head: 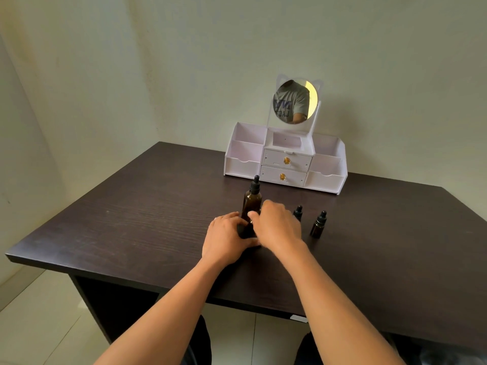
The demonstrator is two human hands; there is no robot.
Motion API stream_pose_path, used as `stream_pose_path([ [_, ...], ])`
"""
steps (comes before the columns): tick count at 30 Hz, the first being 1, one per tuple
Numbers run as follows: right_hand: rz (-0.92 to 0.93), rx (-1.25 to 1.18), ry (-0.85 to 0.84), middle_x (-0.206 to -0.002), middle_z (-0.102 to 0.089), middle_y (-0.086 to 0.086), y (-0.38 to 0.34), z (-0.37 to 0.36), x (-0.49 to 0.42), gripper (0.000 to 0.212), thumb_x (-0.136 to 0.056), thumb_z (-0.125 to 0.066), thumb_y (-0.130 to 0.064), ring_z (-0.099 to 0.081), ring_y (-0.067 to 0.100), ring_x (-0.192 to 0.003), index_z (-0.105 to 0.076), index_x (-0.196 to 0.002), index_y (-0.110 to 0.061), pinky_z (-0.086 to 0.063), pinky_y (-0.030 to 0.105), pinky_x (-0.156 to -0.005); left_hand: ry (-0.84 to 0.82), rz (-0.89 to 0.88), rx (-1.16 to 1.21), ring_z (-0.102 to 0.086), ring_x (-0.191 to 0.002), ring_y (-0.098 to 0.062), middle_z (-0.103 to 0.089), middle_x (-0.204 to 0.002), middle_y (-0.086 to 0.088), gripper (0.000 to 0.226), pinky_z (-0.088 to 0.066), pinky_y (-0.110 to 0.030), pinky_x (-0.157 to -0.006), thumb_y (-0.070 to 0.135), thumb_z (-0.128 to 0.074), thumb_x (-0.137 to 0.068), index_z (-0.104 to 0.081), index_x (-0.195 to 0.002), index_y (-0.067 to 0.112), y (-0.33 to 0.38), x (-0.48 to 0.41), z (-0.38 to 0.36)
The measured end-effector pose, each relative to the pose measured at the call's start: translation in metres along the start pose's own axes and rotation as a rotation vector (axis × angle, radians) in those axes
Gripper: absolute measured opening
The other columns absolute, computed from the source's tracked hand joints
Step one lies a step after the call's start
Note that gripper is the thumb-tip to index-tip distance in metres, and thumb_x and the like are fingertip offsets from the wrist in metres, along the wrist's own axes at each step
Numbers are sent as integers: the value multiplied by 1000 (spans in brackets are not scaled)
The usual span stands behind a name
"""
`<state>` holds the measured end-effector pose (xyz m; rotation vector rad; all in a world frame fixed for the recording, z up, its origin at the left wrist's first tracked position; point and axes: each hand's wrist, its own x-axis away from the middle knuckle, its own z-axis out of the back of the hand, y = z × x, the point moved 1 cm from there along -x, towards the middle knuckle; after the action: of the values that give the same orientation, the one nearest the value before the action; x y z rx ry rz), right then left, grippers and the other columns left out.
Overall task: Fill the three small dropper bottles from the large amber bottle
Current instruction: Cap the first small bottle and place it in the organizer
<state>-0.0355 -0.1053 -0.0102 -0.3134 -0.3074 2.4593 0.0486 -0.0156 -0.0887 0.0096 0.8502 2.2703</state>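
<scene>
The large amber bottle (252,202) with a black dropper cap stands upright at the middle of the dark table (137,214). Just in front of it, my left hand (226,239) grips the body of a small dark dropper bottle (245,233), which is mostly hidden. My right hand (279,226) curls over the top of that bottle, thumb toward the amber bottle, and hides its cap. Two more small dropper bottles stand capped to the right: one (298,212) partly behind my right hand, the other (319,225) standing apart.
A white cosmetic organiser (286,162) with two drawers and a round mirror (295,101) stands at the back of the table against the wall. The table's front edge runs under my forearms, and tiled floor lies below on the left.
</scene>
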Motion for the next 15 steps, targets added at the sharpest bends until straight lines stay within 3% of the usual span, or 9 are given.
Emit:
stream_pose_path([
  [3, 7, -19, 24, -103, -65, 8, 18, 26, -13, 31, -97, -53, -45, -64, 31, -94, -61, -103, -15, -46, 35, -71, 19, 102, 77, -53, -121, -20, -60, -126, 3, 80, -44, -34, -99, 63, -86, -61, -52, -124, 27, -1, -1, 1],
  [6, 21, -69, 39, -87, -64, 7, 36, 58, -40, 27, -95, -58, -39, -63, 29, -80, -60, -89, -13, -49, 35, -66, -15, 173, 103, -51, -129, -23, -55, -139, -2, 115, -45, -41, -106, 67, -88, -52, -34, -145, 25, -1, -11, 2],
  [8, 25, -99, 76, -91, -66, 7, 44, 84, -61, 20, -94, -60, -32, -63, 28, -82, -65, -93, -12, -51, 36, -68, -17, 174, 19, -46, -134, -27, -52, -145, -3, 129, -40, -43, -110, 71, -86, -52, -22, -154, 24, 2, -23, 5],
  [11, 53, -124, 183, -100, -64, 7, 48, 120, -92, 18, -93, -62, -20, -60, 25, -89, -71, -107, -13, -51, 36, -79, -21, 177, -126, -36, -139, -28, -50, -147, -3, 123, -30, -46, -110, 81, -76, -57, -27, -155, 24, 4, -36, 10],
  [15, 68, -154, 309, -101, -66, 8, 55, 139, -140, 20, -95, -56, -13, -62, 23, -85, -70, -109, -8, -52, 33, -74, -44, 149, -181, -34, -132, -24, -53, -140, 5, 106, -25, -44, -103, 96, -57, -54, -51, -139, 33, -7, -37, 1],
])
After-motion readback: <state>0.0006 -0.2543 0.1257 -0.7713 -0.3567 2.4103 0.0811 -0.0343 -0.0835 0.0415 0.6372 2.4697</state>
